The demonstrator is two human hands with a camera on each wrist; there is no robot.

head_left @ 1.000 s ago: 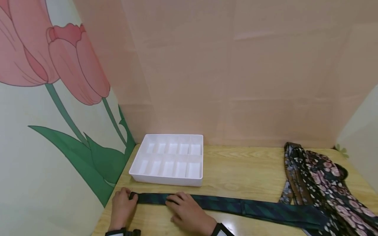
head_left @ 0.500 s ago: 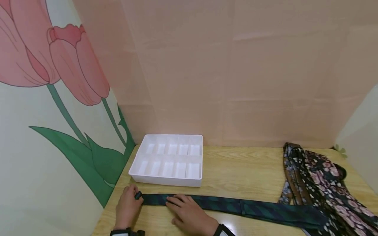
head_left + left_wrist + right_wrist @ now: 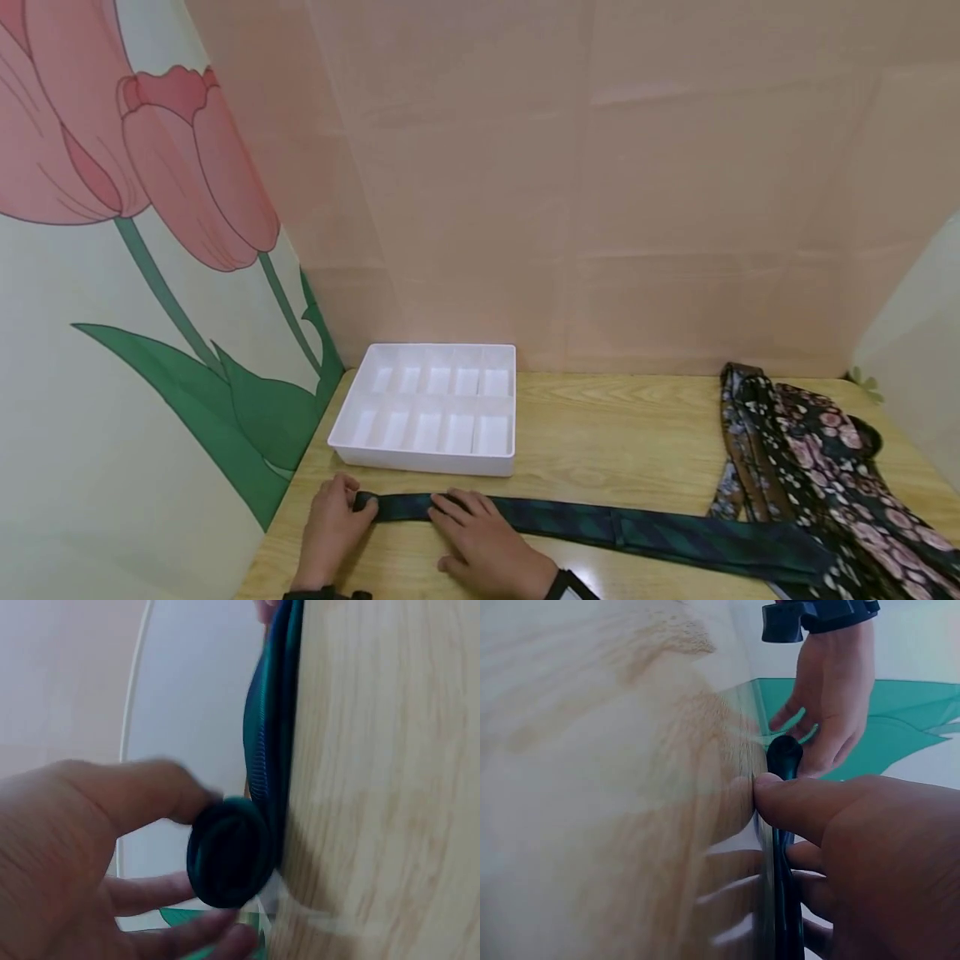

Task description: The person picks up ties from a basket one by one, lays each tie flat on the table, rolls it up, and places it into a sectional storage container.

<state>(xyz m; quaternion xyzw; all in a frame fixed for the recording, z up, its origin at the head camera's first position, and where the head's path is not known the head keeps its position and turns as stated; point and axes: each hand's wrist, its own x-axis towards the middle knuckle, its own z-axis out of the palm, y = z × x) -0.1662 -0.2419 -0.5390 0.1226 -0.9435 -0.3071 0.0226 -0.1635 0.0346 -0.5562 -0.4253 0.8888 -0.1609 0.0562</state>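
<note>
A dark green and navy necktie point(image 3: 555, 514) stretches flat across the table, its left end wound into a small roll point(image 3: 231, 855). My left hand point(image 3: 330, 527) holds that roll between thumb and fingers; in the left wrist view the thumb lies on one side and fingertips on the other. Farther along the strip, my right hand point(image 3: 491, 546) rests on the necktie with its fingers laid across it. In the right wrist view, the right thumb point(image 3: 795, 801) lies along the near edge of the strip. The necktie's wide right end lies over floral fabric.
A white tray point(image 3: 420, 460) with several compartments stands behind the hands. At the right lies a pile of dark floral and brown ties point(image 3: 817, 450). A tan backdrop point(image 3: 585, 183) rises behind the table point(image 3: 615, 417), and a tulip-painted wall point(image 3: 187, 400) bounds the left.
My left hand has moved a little to the right with the roll, and the flat part left of my right hand is shorter. The right hand has shifted very slightly right.
</note>
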